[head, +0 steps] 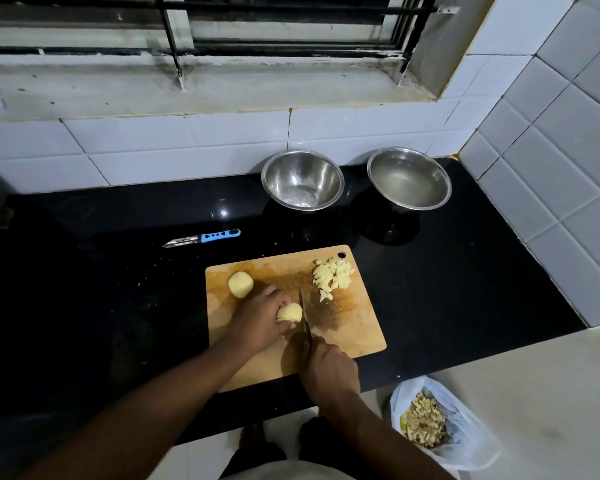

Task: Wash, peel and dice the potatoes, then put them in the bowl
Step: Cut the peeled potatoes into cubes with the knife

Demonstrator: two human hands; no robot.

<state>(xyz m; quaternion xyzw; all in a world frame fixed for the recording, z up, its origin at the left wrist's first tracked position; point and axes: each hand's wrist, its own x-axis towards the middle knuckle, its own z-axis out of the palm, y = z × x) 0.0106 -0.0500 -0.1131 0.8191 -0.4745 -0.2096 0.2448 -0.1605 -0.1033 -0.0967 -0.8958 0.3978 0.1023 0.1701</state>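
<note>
- Counter (118, 289): black polished stone across the middle of the frame, glossy, flecked with small crumbs. Hard and slick, so I'd expect the board to slide under a hard push; cut straight down.
- Cutting board (357, 327): pale wood rectangle, centre frame, rounded corners, hang hole at its upper right, darker wet stain in the middle.
- Empty bowl (302, 180): round steel, shiny, above the board. Probably the target for the dice. Nothing in it yet.
- Water bowl (409, 178): same steel shape, to the right, holds clear water.
- Bag of peelings (444, 424): thin crinkled plastic, lower right, below counter level.
- Left hand (260, 317): fingers curled over the potato being cut (290, 312), pinning it to the board. Keep the fingertips tucked behind the knuckles; they sit right beside the blade.
- Right hand (329, 370): wrapped round the handle of the knife (305, 317). Blade points to the top of the frame and touches the potato's right side.
- Pile of diced potato (333, 277): pale yellow, irregular chunks, upper right of board. Match that size on the new cuts.
- Whole peeled potato (240, 284): smooth, oval, upper left of board, waiting.
- Peeler (201, 238): blue-and-black handle, metal head, on the counter left of the board.
</note>
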